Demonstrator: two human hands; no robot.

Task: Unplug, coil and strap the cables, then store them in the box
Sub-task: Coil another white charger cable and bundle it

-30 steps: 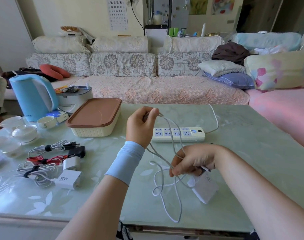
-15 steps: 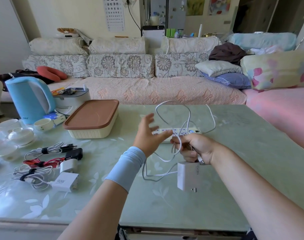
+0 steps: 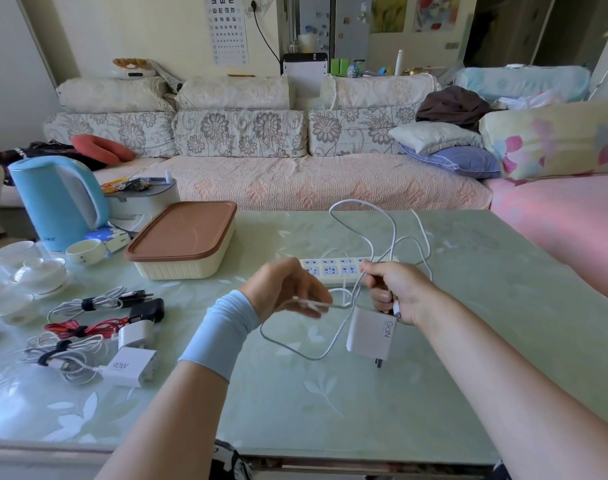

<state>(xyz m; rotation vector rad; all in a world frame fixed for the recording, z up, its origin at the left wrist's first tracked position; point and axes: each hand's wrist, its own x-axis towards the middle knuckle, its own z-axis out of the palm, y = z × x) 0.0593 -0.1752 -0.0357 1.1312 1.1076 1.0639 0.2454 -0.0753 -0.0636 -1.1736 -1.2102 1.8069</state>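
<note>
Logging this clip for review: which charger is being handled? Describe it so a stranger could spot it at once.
On the pale green table, find the white power strip near the middle; the right hand is just in front of it. The white charger hangs below that hand, prongs down, on a loose white cable. Unlike the 90W charger lying at the left, it reads GaN.
</note>
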